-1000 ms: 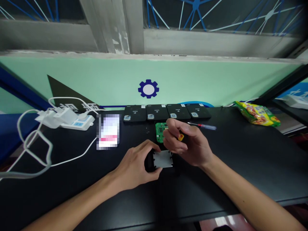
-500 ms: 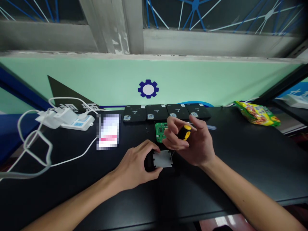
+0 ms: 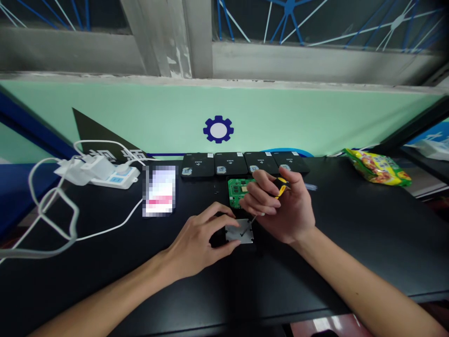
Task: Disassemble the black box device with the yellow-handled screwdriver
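In my right hand (image 3: 280, 206) is a screwdriver (image 3: 282, 187) with a black and yellow handle, fingers curled round it. Its thin shaft slants down to the left, and its dark tip is over a silver metal plate (image 3: 233, 236). The plate sits on a black casing, mostly hidden under my left hand (image 3: 201, 241). That hand grips the casing from the left, thumb along the near edge and index finger reaching over the plate towards the screwdriver tip. Just behind lies a green circuit board (image 3: 236, 192), partly covered by my right fingers.
Several flat black boxes (image 3: 198, 166) line the back of the black table (image 3: 140, 271). Tiny screws (image 3: 216, 189) lie left of the board. A blurred-out phone (image 3: 159, 192), a white power strip (image 3: 119, 178) with cables, and a yellow-green snack bag (image 3: 379, 167) stand further out.
My left index finger has stretched out over the metal plate. The screwdriver has tilted, and its tip has moved left from the plate's right edge to over its middle.
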Available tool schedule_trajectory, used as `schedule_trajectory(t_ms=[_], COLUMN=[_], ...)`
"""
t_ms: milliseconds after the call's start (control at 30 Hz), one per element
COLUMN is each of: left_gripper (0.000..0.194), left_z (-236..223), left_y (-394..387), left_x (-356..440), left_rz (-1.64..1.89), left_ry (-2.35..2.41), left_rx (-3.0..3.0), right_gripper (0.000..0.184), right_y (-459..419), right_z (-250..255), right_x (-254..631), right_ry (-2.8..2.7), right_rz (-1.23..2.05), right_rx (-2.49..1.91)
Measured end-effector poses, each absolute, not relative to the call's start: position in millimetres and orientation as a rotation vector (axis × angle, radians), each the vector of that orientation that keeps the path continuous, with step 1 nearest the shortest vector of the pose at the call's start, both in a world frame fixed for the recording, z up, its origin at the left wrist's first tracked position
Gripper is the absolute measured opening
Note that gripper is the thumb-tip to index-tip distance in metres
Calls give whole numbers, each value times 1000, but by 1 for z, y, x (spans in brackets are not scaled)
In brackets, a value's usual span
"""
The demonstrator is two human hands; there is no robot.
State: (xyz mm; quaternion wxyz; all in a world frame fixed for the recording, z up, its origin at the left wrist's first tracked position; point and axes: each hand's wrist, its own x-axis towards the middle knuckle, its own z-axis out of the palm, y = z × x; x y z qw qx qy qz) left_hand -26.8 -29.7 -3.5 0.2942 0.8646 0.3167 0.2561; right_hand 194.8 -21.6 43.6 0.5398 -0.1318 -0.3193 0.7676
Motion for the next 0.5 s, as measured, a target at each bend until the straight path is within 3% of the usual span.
schedule_trajectory(t_ms=[100,500], left_gripper=[6,1], left_z=[-5,-1], left_y=[-28,-25], left_x=[-27,-26], left_rz=[750,793], left_ry=[770,827], left_rx=[2307,2140], right_gripper=[56,54], right_y=[-24,-24], right_z=[45,49], right_x=[193,198], right_ry=[-725,-608], right_rz=[1829,1769], right_rx=[-292,-272])
